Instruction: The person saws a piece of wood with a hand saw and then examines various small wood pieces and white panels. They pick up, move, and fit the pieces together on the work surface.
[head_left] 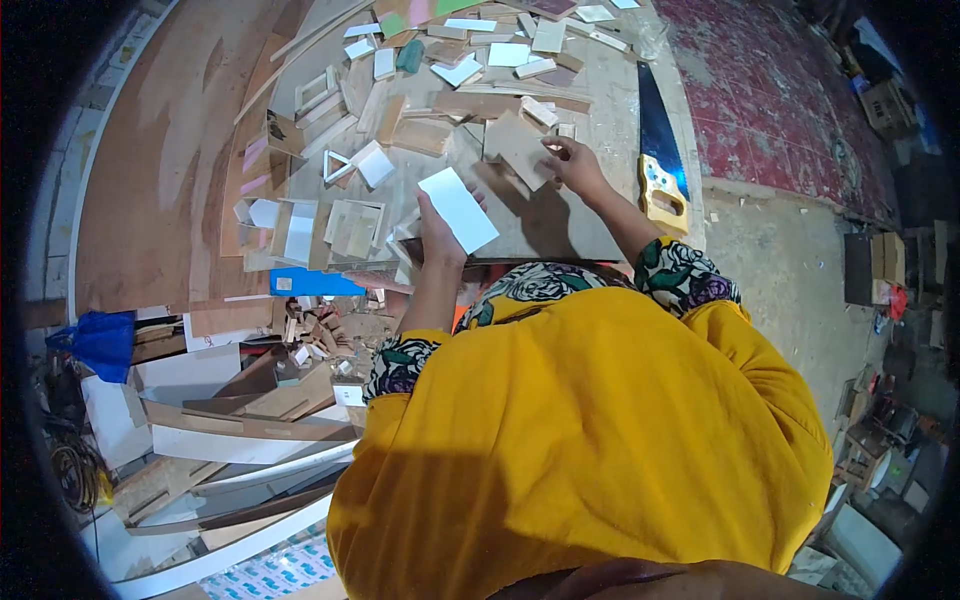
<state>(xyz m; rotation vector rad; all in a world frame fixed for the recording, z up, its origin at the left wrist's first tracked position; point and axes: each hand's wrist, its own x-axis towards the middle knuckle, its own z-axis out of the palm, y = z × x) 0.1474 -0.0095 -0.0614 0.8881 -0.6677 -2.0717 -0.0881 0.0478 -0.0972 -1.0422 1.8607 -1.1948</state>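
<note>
My left hand (440,232) is closed around a white rectangular board (459,210) near the front edge of the workbench (600,215). To its right, my right hand (574,165) pinches the edge of a thin tan wooden board (519,148), which is tilted above the bench and throws a shadow. A triangular wooden frame (337,166) and a small white-faced block (375,164) lie left of my hands. Farther left stand a slatted wooden piece (354,229) and a box-like piece with a white panel (300,231).
A handsaw (662,165) with a yellow handle lies along the bench's right side. Many wood and white offcuts (456,70) cover the back. Large brown sheets (150,150) are at left. Below them are stacked boards (230,430) and a blue bag (100,343).
</note>
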